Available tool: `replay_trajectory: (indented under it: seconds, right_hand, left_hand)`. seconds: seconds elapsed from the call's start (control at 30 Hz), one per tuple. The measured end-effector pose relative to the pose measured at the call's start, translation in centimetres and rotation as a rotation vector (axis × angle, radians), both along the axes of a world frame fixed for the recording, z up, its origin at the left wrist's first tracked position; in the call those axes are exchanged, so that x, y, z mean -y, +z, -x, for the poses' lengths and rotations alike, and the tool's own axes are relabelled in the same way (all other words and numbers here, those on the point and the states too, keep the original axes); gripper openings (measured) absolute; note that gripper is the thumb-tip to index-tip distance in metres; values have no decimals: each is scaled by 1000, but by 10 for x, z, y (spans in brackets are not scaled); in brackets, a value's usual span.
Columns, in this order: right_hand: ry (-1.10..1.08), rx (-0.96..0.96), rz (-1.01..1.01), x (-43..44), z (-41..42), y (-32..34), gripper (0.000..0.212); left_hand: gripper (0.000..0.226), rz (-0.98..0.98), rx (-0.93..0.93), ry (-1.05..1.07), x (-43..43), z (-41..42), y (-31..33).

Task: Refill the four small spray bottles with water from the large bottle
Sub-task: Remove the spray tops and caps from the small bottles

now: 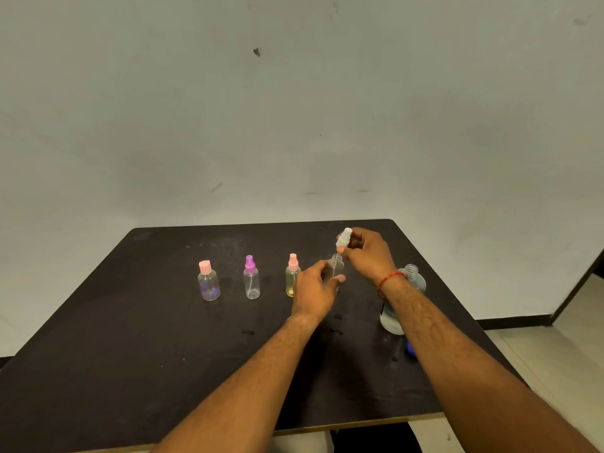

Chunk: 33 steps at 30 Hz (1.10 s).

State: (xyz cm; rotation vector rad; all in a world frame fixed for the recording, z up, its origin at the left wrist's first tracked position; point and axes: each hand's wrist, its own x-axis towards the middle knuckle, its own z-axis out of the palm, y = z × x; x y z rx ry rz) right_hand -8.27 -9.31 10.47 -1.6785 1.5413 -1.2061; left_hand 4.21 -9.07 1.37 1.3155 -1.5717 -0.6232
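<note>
Toward the table's (98, 371) far right corner: left hand (313, 291) wrapped round the clear small bottle (335, 268), right hand (366, 253) pinching its white spray top (343, 237) just above the open neck. Light, thin, probably slippery; best gripped mid-body. Large bottle (397, 308) uncapped near the right edge.

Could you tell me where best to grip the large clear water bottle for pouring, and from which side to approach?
Probably grip the large clear water bottle around its wide lower body, from its right, with the right hand. It stands upright and uncapped, its narrow threaded neck must stay free, and the small bottles stand to its left.
</note>
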Motion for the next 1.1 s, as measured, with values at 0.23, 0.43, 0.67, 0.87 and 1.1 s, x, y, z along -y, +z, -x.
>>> replay_trajectory:
  seconds: [0.23,0.43,0.67,0.87,1.1]
  right_hand:
    - [-89,85,68,6,2,6,24]
    - [-184,54,158,9,3,-1,27]
    - [-281,-110,-4,6,0,-32,32]
    - [-351,-246,-120,10,-4,-67,20]
    - [-353,-352,-206,15,-5,-94,14]
  left_hand:
    - [26,-63,-47,-10,0,4,-6]
    - [27,-98,-41,33,3,4,-17]
    - [20,-133,-47,65,9,3,-23]
    - [23,-174,-85,48,12,2,-38]
    - [20,-161,-106,44,19,5,-39]
